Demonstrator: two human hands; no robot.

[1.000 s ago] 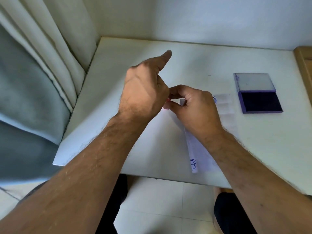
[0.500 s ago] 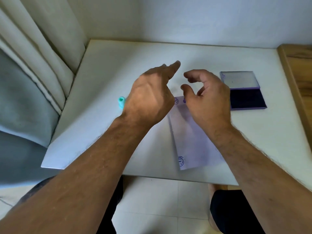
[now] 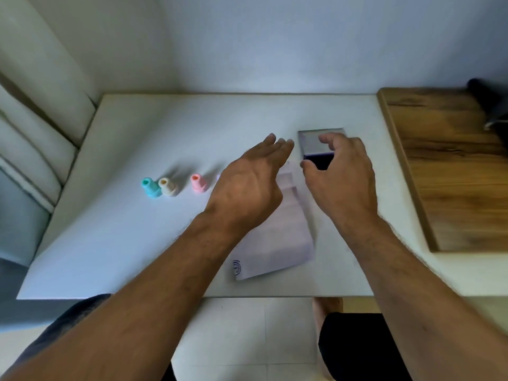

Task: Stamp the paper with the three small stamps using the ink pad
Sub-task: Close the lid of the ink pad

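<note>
Three small stamps stand in a row on the white table (image 3: 137, 229): a teal stamp (image 3: 151, 187), a cream stamp (image 3: 168, 186) touching it, and a pink stamp (image 3: 198, 183) a little to their right. A white paper (image 3: 277, 243) lies in the middle with a blue spiral print (image 3: 237, 267) at its near corner. The open ink pad (image 3: 320, 158) lies beyond the paper, lid flipped back. My left hand (image 3: 247, 188) hovers open over the paper's far end. My right hand (image 3: 343, 174) hovers open above the ink pad, fingers curved, holding nothing.
A wooden board (image 3: 453, 171) lies along the table's right side, with a dark blurred object (image 3: 492, 103) at its far corner. A curtain (image 3: 35, 119) hangs at the left. The wall runs close behind the table. My knees show below the near edge.
Both hands let go of the paper's far end and opened; the right moved over the ink pad. The view shifted, bringing all three stamps into sight.
</note>
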